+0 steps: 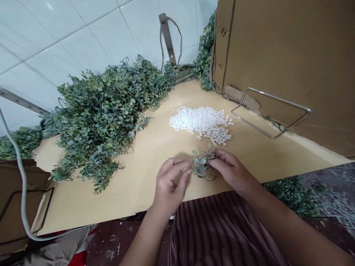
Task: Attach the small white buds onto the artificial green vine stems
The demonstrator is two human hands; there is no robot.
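Between my two hands, above the front of the tan board [155, 144], is a small sprig of artificial greenery [203, 165] with grey-green leaves and a looped stem. My right hand [229, 166] is closed on the sprig's right side, thumb and fingers pinched. On its left side, my left hand [173, 181] has thumb and fingertips pressed together at the edge of the leaves; what lies in that pinch is too small to make out. Just beyond the hands spreads a pile of small white plastic pieces [198, 120].
A large heap of artificial greenery [102, 111] covers the board's left side. At right, a bent metal wire frame [271, 112] stands against a cardboard box [288, 55]. A white cable [20, 177] curves down the left. More greenery [294, 194] lies below the right edge.
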